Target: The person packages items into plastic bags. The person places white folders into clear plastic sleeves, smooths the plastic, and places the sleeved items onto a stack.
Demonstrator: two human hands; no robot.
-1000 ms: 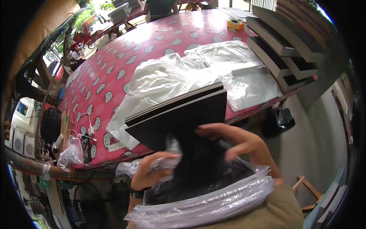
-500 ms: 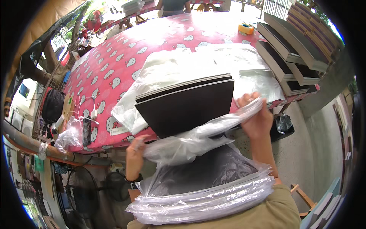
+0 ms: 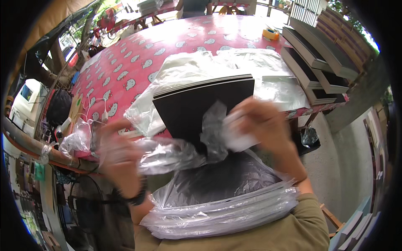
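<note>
A crumpled clear plastic bag stretches between my hands above my lap. My left hand, smeared by motion, grips its left end. My right hand, also blurred, pinches the other end in front of several black boards. These boards lean upright at the table's near edge, their lower part hidden by the plastic. On my lap rests a stack of plastic-wrapped boards, the top one black under its clear film. Behind the black boards, a spread of clear plastic bags covers part of the table.
The table has a pink patterned cloth. Thick black-topped boards are piled at its right end, near a yellow tape roll. A white cord lies at the left, and a black fan stands below.
My hands have moved apart, the left one leftward and up, the right one slightly inward. The plastic between them has gone from a taut twisted strip to a slack, crumpled length.
</note>
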